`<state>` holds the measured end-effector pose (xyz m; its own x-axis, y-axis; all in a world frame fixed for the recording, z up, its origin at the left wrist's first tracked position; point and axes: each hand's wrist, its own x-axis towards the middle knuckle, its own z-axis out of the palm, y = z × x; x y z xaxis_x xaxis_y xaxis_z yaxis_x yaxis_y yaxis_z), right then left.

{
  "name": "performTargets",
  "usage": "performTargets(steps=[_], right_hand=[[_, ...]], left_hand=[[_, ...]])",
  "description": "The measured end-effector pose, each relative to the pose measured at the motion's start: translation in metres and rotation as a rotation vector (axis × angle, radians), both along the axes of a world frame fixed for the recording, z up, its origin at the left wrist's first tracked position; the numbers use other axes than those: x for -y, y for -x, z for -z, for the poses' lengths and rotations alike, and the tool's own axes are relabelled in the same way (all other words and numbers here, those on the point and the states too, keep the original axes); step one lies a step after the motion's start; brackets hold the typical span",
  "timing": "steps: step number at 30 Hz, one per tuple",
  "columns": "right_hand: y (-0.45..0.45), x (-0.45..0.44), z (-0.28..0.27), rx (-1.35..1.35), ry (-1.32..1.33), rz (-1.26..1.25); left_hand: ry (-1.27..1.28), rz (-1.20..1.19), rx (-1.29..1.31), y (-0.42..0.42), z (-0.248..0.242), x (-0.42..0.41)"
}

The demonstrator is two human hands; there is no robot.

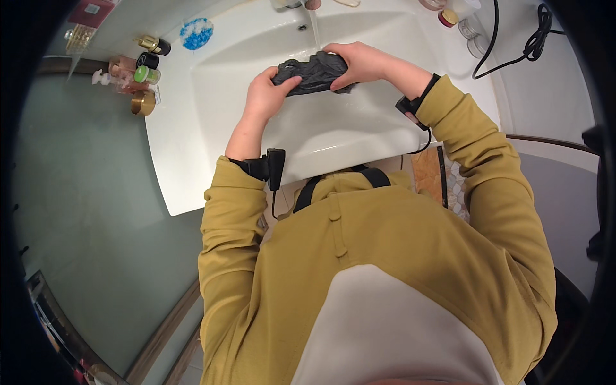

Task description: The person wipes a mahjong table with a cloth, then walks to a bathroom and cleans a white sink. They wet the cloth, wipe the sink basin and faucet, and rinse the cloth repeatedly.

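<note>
A crumpled dark grey cloth (315, 72) is stretched between my two hands above the basin of a white washbasin (231, 115). My left hand (269, 94) grips its left end, thumb on the near side. At the right end, my right hand (361, 62) holds it between thumb and fingers. From the faucet (312, 4), partly cut off by the top edge, a stream of water (315, 29) runs down behind the cloth, near my right fingers. Where the water lands is hidden. Both wrists wear black straps with small cabled devices.
A blue and white scrubber (196, 33) lies on the basin's back left corner. Bottles and jars (144, 74) crowd the left rim; glass jars (471, 36) stand at the right. A coiled black cable (536, 43) hangs at the right, its loop reaching the rim.
</note>
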<state>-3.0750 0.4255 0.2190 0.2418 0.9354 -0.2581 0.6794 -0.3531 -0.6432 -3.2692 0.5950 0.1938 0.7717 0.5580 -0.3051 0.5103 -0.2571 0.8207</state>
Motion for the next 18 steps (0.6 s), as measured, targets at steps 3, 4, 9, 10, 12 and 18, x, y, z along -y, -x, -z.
performTargets(steps=[3,4,9,10,12,18], right_hand=[[-0.015,0.001,0.020,0.153,0.188,0.004],[-0.020,-0.001,0.031,0.176,0.219,0.008],[-0.027,-0.017,0.106,0.229,0.412,-0.136],[-0.025,-0.024,0.117,0.223,0.438,-0.121],[-0.014,-0.039,0.135,0.239,0.511,-0.102],[0.045,-0.045,0.158,0.414,0.489,-0.297]], left_hand=[[0.044,-0.063,0.028,0.007,0.009,-0.012],[0.099,-0.087,-0.022,0.010,0.011,-0.015],[0.068,-0.202,-0.139,0.029,0.014,-0.024],[0.057,-0.194,-0.152,0.036,0.014,-0.022],[0.041,-0.173,-0.186,0.046,0.012,-0.018],[0.161,-0.141,-0.166,0.062,0.004,-0.004]])
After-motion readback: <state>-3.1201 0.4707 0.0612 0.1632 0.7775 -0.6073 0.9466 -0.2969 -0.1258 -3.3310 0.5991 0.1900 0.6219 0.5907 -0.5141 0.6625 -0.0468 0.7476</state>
